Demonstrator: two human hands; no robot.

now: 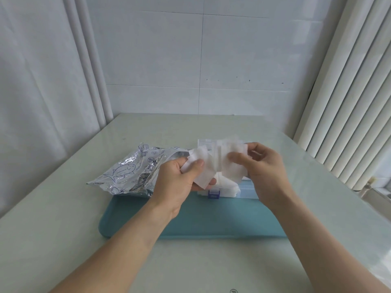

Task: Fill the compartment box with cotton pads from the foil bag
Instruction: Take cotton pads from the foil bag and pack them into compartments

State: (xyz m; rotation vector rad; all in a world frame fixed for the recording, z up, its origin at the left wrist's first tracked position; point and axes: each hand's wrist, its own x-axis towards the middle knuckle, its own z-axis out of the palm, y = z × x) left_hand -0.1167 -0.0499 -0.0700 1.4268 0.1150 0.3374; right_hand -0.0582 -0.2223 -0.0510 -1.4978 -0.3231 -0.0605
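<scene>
Hands (177, 176) and cotton pads (224, 166) hide compartment box (220, 192)

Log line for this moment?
left hand: holds cotton pads | right hand: pinches pads | compartment box: beneath hands | foil bag: left, on table

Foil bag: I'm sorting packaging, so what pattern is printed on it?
The silver foil bag carries dark blue line drawings, including a fish; the head view shows it.
</scene>
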